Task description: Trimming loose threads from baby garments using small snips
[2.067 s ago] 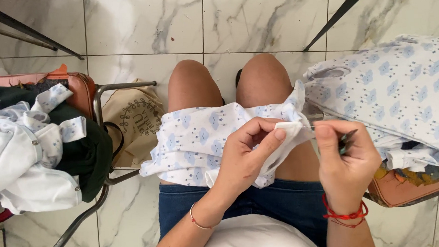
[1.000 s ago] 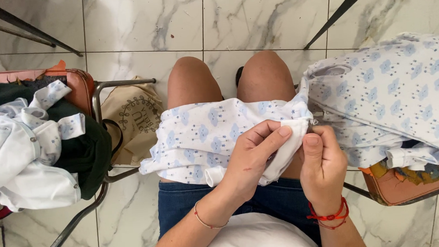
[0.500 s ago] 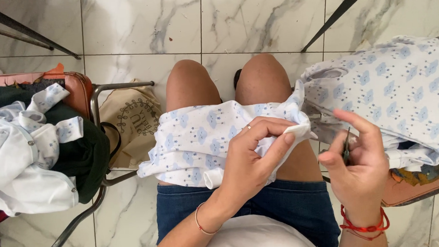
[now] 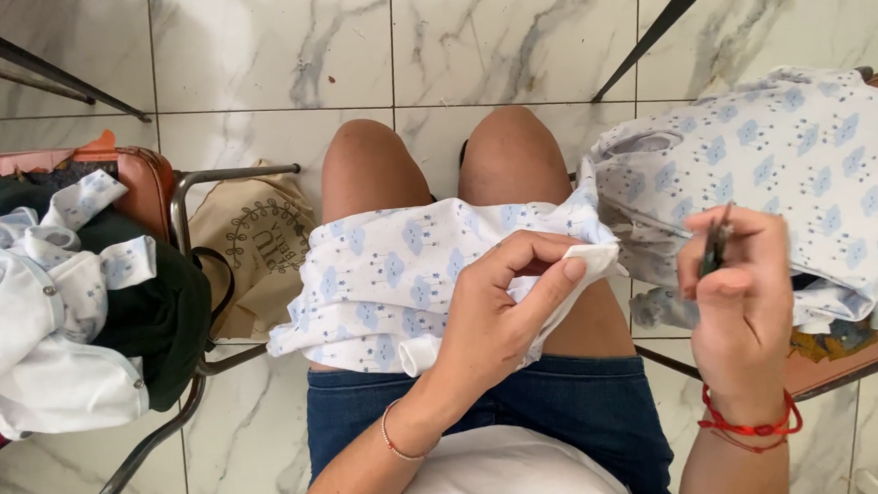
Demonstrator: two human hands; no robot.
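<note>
A small white garment (image 4: 391, 280) with a blue cloud print lies across my lap. My left hand (image 4: 507, 309) pinches a white corner of it (image 4: 592, 259) between thumb and forefinger. My right hand (image 4: 742, 301) is raised to the right of that corner, fingers closed on a thin dark tool (image 4: 714, 248) held upright; what kind of tool it is I cannot tell. The right hand is apart from the cloth.
A chair on the right holds a pile of the same cloud-print fabric (image 4: 775, 169). A chair on the left (image 4: 170, 186) carries white and dark green clothes (image 4: 51, 297). A beige tote bag (image 4: 259, 246) sits on the marble tile floor (image 4: 268, 45).
My right hand was at the pinched corner a second ago; it has since pulled away to the right and up with the dark tool. My left hand keeps its hold on the corner.
</note>
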